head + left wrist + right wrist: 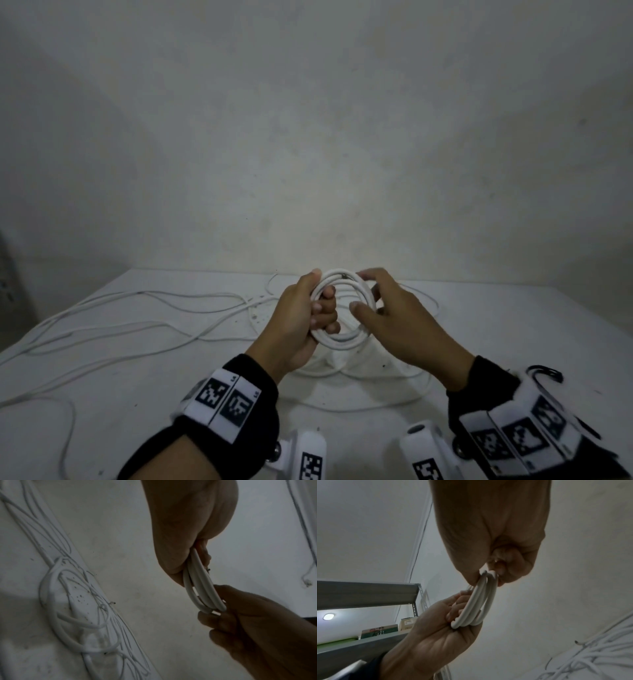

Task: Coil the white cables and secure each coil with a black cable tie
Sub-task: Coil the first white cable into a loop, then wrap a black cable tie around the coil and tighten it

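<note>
— So where is your coil (pixel 343 308) right now?
— You hold it up above the table (pixel 144 404), between both hands, several white loops stacked together.
— And your left hand (pixel 303 329)?
— Your fingers (pixel 325 317) curl through the ring and clamp its left side against your palm.
— Your right hand (pixel 397 320)?
— It closes on the opposite side; the right wrist view shows your fingertips (pixel 510 573) pinching the loops, though it is too dim to say which fingers.
— Anything else?
— Loose white cables (pixel 137 329) sprawl across the table beneath and to your left, and something dark and looped (pixel 544 371) lies by your right wrist, possibly a tie.
</note>
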